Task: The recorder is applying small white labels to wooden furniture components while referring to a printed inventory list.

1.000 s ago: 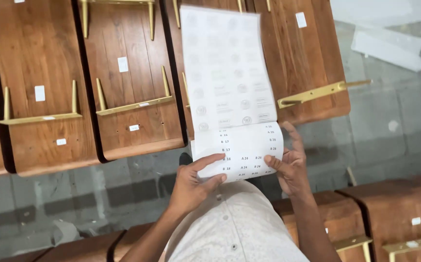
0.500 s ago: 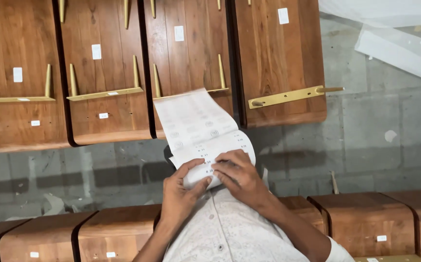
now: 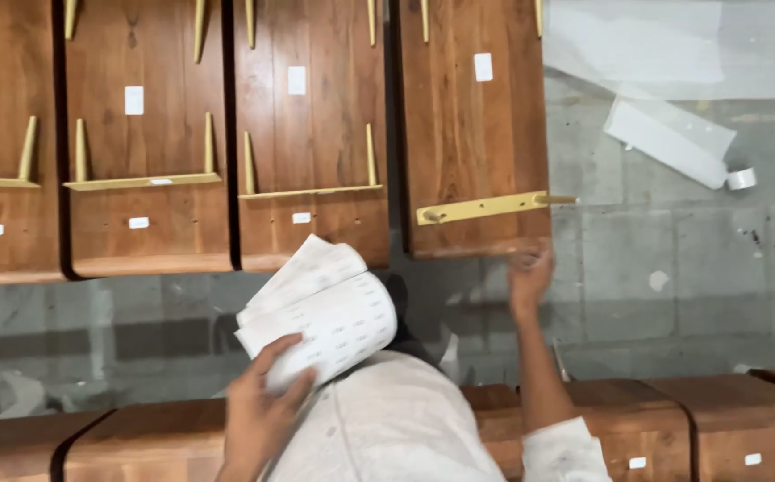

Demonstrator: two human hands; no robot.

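Note:
My left hand (image 3: 258,403) grips a folded white sheet of small printed labels (image 3: 320,312), held low in front of my light shirt. My right hand (image 3: 529,275) reaches forward with fingers spread, touching the near edge of the rightmost wooden panel (image 3: 472,134). That panel lies flat on the floor and has a brass bar (image 3: 481,209) across it and a white sticker (image 3: 483,67) near its far end. The right hand holds nothing.
Three more wooden panels (image 3: 307,125) with brass fittings and white stickers lie side by side to the left. More wooden pieces (image 3: 673,419) line the near edge. On the grey tiled floor (image 3: 673,268) at right lie a plastic sheet, a white box (image 3: 669,138) and a tape roll (image 3: 742,178).
The label sheet, earlier held long and open by both hands, was folded over. My right hand has let go of it and moved forward to the rightmost panel's edge.

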